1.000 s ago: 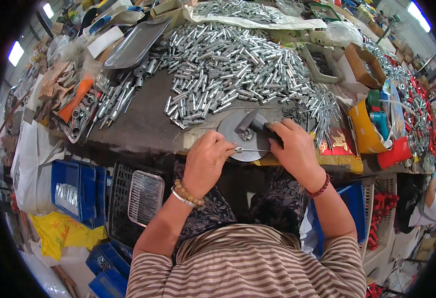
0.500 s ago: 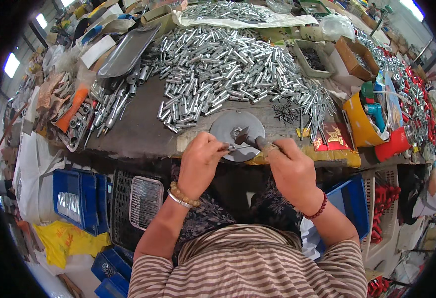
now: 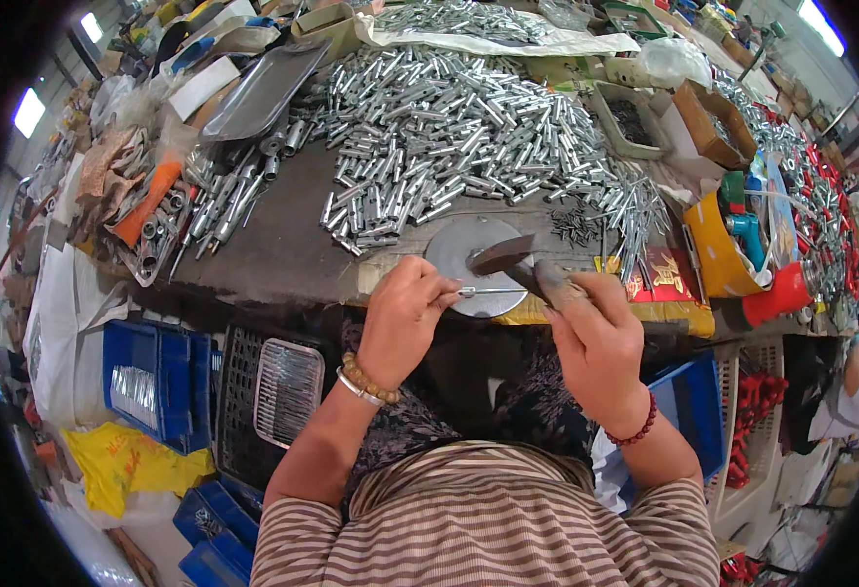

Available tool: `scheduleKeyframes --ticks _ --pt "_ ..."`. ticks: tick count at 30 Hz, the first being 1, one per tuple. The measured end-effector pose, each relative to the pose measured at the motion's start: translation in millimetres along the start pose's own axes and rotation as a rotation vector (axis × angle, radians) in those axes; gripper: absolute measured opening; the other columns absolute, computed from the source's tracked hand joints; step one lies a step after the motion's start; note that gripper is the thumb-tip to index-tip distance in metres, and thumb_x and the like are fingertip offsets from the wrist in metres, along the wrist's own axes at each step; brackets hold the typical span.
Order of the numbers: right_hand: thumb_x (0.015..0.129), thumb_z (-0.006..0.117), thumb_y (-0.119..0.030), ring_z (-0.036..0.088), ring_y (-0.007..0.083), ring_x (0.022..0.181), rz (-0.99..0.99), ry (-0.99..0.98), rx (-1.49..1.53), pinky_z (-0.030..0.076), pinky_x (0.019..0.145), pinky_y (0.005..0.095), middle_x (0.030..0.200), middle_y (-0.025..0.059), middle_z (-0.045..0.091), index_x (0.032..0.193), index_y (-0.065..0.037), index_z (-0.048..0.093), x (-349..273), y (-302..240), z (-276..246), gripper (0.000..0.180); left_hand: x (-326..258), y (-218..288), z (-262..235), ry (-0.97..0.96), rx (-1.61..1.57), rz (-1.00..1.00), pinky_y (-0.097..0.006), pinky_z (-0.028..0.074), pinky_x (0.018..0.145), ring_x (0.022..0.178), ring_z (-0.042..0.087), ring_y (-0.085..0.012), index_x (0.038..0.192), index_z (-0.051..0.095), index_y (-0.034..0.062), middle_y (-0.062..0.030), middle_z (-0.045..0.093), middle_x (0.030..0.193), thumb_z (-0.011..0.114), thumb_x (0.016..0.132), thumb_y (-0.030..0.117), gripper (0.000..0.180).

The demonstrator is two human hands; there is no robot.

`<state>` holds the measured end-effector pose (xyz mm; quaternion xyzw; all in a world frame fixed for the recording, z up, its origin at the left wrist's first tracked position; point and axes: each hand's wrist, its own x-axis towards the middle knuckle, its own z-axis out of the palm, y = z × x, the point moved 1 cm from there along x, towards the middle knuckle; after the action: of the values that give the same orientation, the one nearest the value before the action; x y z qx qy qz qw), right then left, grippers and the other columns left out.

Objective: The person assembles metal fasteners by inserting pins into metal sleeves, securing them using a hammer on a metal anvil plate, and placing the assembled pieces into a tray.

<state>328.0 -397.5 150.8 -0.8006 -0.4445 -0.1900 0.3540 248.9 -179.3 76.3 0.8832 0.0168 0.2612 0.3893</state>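
My left hand (image 3: 402, 321) pinches a small silver metal rod (image 3: 490, 291), whose thin shaft points right over the near part of a round grey metal disc (image 3: 454, 245) at the bench edge. In my right hand (image 3: 596, 323) is a hammer (image 3: 504, 256), gripped close to its head. The dark hammer head is above the disc, just beyond the rod, and seems apart from it. A large heap of silver metal tubes (image 3: 469, 127) spreads behind the disc.
Small dark pins (image 3: 574, 225) and thin silver rods (image 3: 637, 220) lie right of the disc. A yellow container (image 3: 721, 249) stands further right. Metal tools and an orange handle (image 3: 148, 203) crowd the left. Blue bins (image 3: 180, 391) and a black crate (image 3: 237, 411) sit below the bench.
The hammer head has turned and shifted slightly right, showing more of its side. My right hand has moved right and a little down. More of the rod is now exposed.
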Motion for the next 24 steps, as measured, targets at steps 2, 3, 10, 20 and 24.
scheduleKeyframes --ticks 2,3,10,20,24 --pt "0.085 0.071 0.003 0.067 0.03 0.08 -0.062 0.091 0.038 0.055 0.066 0.0359 0.098 0.0105 0.064 0.116 -0.005 0.074 -6.6 3.9 6.6 0.031 -0.2 0.0 -0.6 0.004 -0.019 -0.015 -0.036 0.052 0.073 0.084 0.063 -0.0252 0.101 0.073 0.0002 -0.0097 0.06 0.093 0.076 0.084 -0.005 0.018" --pt "0.085 0.071 0.003 0.067 0.03 0.08 -0.064 0.092 0.039 0.055 0.066 0.0359 0.098 0.0105 0.064 0.116 -0.005 0.074 -12.0 8.4 11.9 0.031 0.9 2.1 -2.3 0.002 -0.004 -0.007 -0.035 0.052 0.074 0.084 0.062 -0.0254 0.101 0.073 0.0005 -0.0097 0.06 0.093 0.076 0.084 -0.004 0.017" --pt "0.086 0.071 0.001 0.064 0.0372 0.086 0.171 -0.199 0.225 0.053 0.074 0.046 0.107 0.0163 0.058 0.12 -0.008 0.07 8.0 44.0 25.6 0.036 1.7 3.7 -4.8 -0.024 -0.007 -0.005 -0.035 0.05 0.074 0.085 0.061 -0.0255 0.102 0.076 0.0028 -0.0093 0.059 0.094 0.077 0.086 0.002 0.016" --pt "0.082 0.079 -0.013 0.067 0.0358 0.08 0.099 -0.349 -0.066 0.052 0.067 0.0464 0.081 0.0123 0.066 0.094 -0.007 0.063 -21.7 5.2 31.2 0.021 -10.9 3.4 -3.6 0.01 0.026 -0.013 -0.035 0.05 0.078 0.091 0.061 -0.0261 0.109 0.078 0.0062 -0.0093 0.06 0.101 0.08 0.084 0.004 0.025" --pt "0.087 0.077 -0.013 0.067 0.0377 0.071 0.421 -0.514 0.287 0.051 0.063 0.044 0.078 0.0174 0.068 0.099 -0.001 0.062 -35.2 0.2 38.0 0.022 -41.7 19.2 14.3 0.22 -0.162 -0.24 -0.028 0.051 0.072 0.084 0.063 -0.0165 0.131 0.068 0.006 -0.0064 0.068 0.102 0.072 0.096 0.008 0.035"
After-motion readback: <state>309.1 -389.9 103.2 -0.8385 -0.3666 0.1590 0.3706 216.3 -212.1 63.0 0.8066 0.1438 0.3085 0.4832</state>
